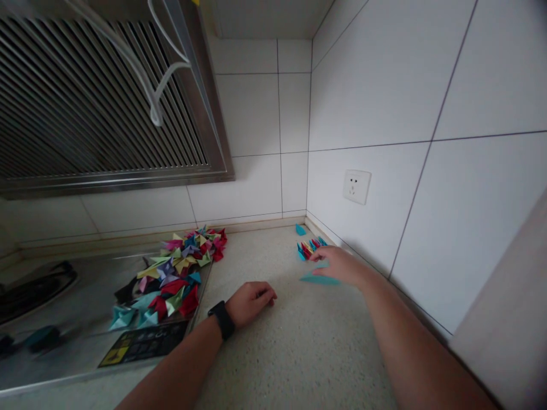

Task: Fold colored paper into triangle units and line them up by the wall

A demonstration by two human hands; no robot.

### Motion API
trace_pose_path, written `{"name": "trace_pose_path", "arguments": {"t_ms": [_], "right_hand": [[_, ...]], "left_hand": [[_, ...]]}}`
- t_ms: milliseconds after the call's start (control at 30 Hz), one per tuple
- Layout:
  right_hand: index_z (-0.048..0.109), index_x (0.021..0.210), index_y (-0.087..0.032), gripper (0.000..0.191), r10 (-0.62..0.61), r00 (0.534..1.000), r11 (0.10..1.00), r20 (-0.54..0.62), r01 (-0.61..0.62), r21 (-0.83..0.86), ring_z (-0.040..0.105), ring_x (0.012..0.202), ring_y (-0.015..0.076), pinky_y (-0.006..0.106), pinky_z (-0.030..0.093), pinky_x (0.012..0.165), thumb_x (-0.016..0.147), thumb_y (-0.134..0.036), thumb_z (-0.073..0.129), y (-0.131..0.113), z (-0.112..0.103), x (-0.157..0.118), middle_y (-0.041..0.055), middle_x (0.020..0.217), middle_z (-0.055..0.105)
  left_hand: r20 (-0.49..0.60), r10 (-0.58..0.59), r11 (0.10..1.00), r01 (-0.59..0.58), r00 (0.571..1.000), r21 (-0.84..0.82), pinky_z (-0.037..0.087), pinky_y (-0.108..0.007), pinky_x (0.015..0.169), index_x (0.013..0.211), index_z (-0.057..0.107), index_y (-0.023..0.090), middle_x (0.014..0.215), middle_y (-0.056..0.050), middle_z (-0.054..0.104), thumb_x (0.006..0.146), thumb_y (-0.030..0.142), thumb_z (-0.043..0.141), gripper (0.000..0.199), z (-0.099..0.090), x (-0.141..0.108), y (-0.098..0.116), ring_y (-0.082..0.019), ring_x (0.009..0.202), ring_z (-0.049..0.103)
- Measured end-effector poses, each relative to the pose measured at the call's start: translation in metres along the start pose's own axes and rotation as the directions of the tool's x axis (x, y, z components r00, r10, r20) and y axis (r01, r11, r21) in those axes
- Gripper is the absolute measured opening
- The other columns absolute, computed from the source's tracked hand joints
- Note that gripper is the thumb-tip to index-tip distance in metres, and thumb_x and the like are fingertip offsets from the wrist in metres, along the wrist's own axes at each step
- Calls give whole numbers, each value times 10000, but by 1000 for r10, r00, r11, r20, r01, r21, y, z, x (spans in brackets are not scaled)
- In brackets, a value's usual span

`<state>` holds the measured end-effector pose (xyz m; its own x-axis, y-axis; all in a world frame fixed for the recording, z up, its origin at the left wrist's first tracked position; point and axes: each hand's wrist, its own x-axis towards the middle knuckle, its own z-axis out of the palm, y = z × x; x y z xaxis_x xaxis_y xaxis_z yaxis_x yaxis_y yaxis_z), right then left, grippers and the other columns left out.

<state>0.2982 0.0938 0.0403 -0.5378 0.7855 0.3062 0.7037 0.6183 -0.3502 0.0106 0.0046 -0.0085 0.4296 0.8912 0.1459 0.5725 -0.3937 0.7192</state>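
My right hand [339, 265] reaches over the counter near the right wall, slightly blurred. Its thumb lies across the near side of a teal folded paper boat [327, 279], with the fingers beyond it. Just past the fingertips, a tight row of small folded paper pieces [305, 250] in blue, red and yellow stands along the wall. A single blue folded piece [300, 229] sits farther back in the corner. My left hand [252, 302], with a black watch on the wrist, rests on the counter with fingers curled; whether anything is inside is hidden.
To the left, a heap of colourful folded paper [171, 279] spreads over the steel stove [81, 319] and the counter's edge [231, 245]. A range hood [106, 102] with a hanging white cable [156, 111] is above. The right wall carries a socket [357, 187].
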Motion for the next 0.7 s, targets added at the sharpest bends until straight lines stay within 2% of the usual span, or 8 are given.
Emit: {"name": "trace_pose_path", "arguments": {"t_ms": [133, 267, 367, 433, 500, 600, 700], "right_hand": [[682, 854, -179, 189, -133, 986, 984, -97, 143, 108, 601, 854, 173, 288, 425, 805, 796, -350, 624, -33, 10, 4, 54, 859, 678], [662, 813, -169, 203, -222, 965, 943, -138, 249, 221, 592, 789, 162, 281, 436, 750, 866, -314, 531, -81, 19, 7, 55, 799, 663], [651, 814, -184, 169, -347, 935, 902, -72, 354, 249, 582, 750, 141, 254, 423, 715, 868, -286, 528, -119, 19, 8, 32, 782, 657], [649, 838, -199, 141, -424, 905, 882, -34, 421, 213, 576, 737, 135, 250, 410, 713, 860, -284, 539, -135, 22, 11, 21, 785, 655], [647, 830, -202, 131, -448, 894, 884, -32, 447, 138, 574, 762, 149, 263, 396, 737, 851, -280, 544, -139, 33, 14, 27, 780, 654], [632, 848, -187, 143, -284, 953, 951, -106, 294, 99, 576, 750, 150, 252, 386, 701, 865, -227, 496, -127, 60, 20, 40, 786, 658], [635, 880, -195, 173, -227, 974, 965, -4, 226, 137, 593, 735, 146, 239, 383, 675, 882, -230, 466, -110, 82, 23, 34, 792, 674]], "left_hand": [[-8, 39, 994, -38, 999, 99, 412, -237, 695, 896, 652, 174, 826, -34, 673, 910, 344, 389, 314, -1, -3, 6, -141, 761, 586], [-1, 115, 968, -111, 993, 224, 409, -243, 704, 936, 662, 188, 870, -42, 667, 895, 313, 423, 274, -4, -8, 14, -151, 787, 572], [5, 161, 942, -155, 987, 298, 405, -242, 691, 932, 659, 187, 866, -41, 658, 882, 277, 442, 240, -6, -10, 14, -149, 771, 564], [2, 170, 925, -161, 985, 344, 399, -242, 659, 920, 651, 176, 837, -43, 653, 875, 266, 449, 226, -6, -11, 12, -147, 731, 559], [-2, 176, 911, -163, 984, 378, 399, -247, 654, 925, 645, 168, 842, -51, 653, 872, 265, 456, 219, -7, -11, 11, -151, 726, 561], [22, 197, 902, -190, 980, 388, 415, -266, 726, 963, 649, 183, 930, -64, 659, 870, 273, 468, 222, -9, -11, 11, -174, 814, 577], [50, 204, 900, -207, 978, 384, 418, -295, 810, 991, 656, 205, 996, -68, 656, 871, 281, 473, 232, -9, -11, 12, -197, 913, 575]]}}
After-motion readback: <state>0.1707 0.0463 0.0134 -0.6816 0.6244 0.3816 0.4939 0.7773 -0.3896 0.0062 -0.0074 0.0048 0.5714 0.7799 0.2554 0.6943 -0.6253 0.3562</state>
